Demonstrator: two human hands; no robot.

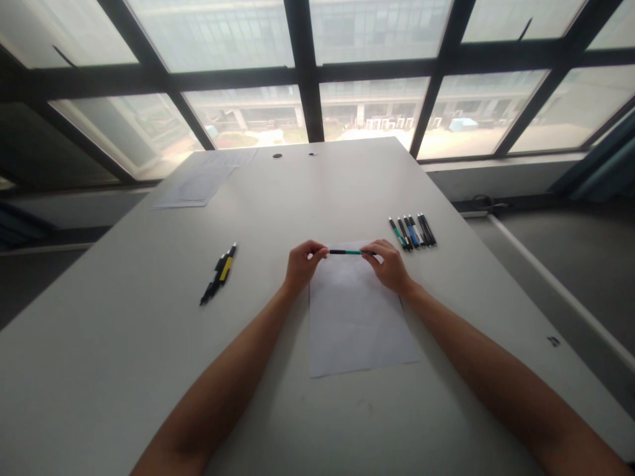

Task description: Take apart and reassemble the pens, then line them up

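Observation:
A green and black pen [346, 252] is stretched level between my two hands, over the far end of a white sheet of paper [360, 324]. My left hand [303, 263] pinches its left end between thumb and fingers. At the other end, my right hand [387, 263] closes on the pen in the same way, and its fingers cover that tip. The paper lies flat on the white table [268, 423] between my forearms.
Several pens [413, 233] lie side by side beyond my right hand. To the left is a small group of black and yellow pens [219, 272]. More papers [198, 182] rest at the far left. A small dark object [553, 341] sits near the right edge. Windows [372, 109] stand behind.

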